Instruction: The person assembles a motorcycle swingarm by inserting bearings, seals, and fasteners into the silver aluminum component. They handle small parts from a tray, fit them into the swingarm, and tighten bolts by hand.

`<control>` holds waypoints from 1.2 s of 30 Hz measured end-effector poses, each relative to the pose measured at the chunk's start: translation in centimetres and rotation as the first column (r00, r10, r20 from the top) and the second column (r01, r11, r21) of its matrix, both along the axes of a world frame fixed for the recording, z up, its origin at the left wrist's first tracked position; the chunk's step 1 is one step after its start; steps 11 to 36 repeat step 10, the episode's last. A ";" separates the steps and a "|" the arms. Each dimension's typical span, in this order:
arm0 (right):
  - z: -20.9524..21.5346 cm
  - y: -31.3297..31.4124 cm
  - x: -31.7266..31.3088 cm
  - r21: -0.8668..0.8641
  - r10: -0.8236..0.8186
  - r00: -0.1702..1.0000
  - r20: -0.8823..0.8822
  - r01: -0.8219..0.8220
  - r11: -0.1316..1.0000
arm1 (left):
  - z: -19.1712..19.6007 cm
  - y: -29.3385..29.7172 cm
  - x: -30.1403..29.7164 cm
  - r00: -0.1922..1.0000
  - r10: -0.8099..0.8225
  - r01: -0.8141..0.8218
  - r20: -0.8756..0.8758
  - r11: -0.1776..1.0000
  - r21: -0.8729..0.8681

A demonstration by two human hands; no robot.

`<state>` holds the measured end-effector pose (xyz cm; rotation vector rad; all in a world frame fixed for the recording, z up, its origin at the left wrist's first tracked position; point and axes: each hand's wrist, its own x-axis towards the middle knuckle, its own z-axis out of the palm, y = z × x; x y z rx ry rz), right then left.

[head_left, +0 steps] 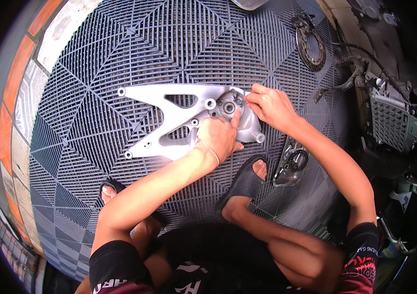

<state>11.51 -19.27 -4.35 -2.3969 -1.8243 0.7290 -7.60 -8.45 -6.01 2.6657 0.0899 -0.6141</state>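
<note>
A silver cast-metal swingarm (157,93) lies on the grid floor in front of me, its two forked arms pointing left and a rounded housing at its right end. My left hand (217,136) rests on the lower side of that housing. Its index finger stretches toward the round bearing hole (229,107), with the thumb held apart near the lower edge. At the housing's upper right edge, my right hand (271,105) is closed in a pinch. Whatever is between those fingertips is too small or hidden to name.
Right of my sandalled foot (247,183) lies a smaller metal cover (290,164) with a dark ring. A brake disc (311,48) sits at the upper right. Farther right stand a radiator-like finned part (392,120) and other dark machine parts. Tiles (34,88) border the left side.
</note>
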 end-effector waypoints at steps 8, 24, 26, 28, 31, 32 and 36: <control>-1.4 1.6 -0.2 -0.017 0.041 0.999 0.006 -0.040 0.999 | -0.9 0.5 0.9 1.000 0.021 -0.021 0.002 0.998 0.058; -2.1 1.6 -0.1 -0.019 0.058 0.998 0.040 -0.057 0.998 | -1.2 0.5 1.2 1.000 -0.002 0.002 -0.005 0.998 0.063; -2.1 1.6 -0.1 -0.019 0.058 0.998 0.040 -0.057 0.998 | -1.2 0.5 1.2 1.000 -0.002 0.002 -0.005 0.998 0.063; -2.1 1.6 -0.1 -0.019 0.058 0.998 0.040 -0.057 0.998 | -1.2 0.5 1.2 1.000 -0.002 0.002 -0.005 0.998 0.063; -2.1 1.6 -0.1 -0.019 0.058 0.998 0.040 -0.057 0.998 | -1.2 0.5 1.2 1.000 -0.002 0.002 -0.005 0.998 0.063; -2.1 1.6 -0.1 -0.019 0.058 0.998 0.040 -0.057 0.998 | -1.2 0.5 1.2 1.000 -0.002 0.002 -0.005 0.998 0.063; -2.1 1.6 -0.1 -0.019 0.058 0.998 0.040 -0.057 0.998 | -1.2 0.5 1.2 1.000 -0.002 0.002 -0.005 0.998 0.063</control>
